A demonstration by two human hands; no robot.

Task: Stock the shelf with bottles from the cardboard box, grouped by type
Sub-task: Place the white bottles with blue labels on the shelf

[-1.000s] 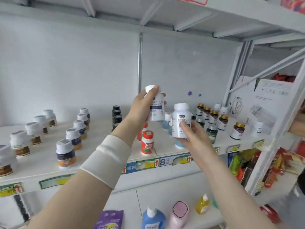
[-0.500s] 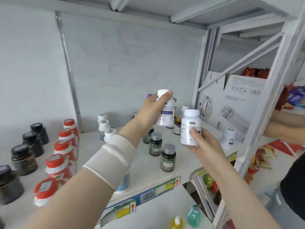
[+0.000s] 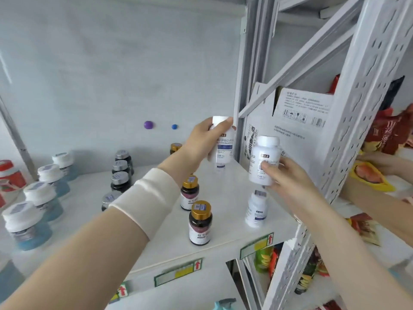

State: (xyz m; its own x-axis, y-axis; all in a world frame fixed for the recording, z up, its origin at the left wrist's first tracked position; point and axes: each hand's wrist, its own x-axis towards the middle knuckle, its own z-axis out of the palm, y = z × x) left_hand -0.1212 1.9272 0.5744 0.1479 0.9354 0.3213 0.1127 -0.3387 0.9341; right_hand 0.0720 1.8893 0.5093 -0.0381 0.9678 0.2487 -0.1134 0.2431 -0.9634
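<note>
Now: my left hand [image 3: 201, 142] curled round first white bottle [image 3: 223, 151], right hand [image 3: 288, 177] gripping second white bottle [image 3: 264, 159]; both held above right end of shelf [image 3: 230, 195], cardboard box [image 3: 290, 135] just right. Risk I see: lowering carelessly clips standing white bottle [image 3: 256, 209] or gold-capped bottle [image 3: 200, 222], toppling them.

glossy plastic bottles [image 3: 264, 159], matt painted metal shelf [image 3: 223, 198], printed cardboard box [image 3: 290, 130]

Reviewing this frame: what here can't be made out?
Head view only.
Contents of the cardboard box: hidden by its own wall and the shelf brace.
Label on the white bottle in the left hand: partly covered by it, print too small.
Red-capped jar: cut off by the left edge.
Silver-capped bottle: mostly behind the left sleeve.
</note>
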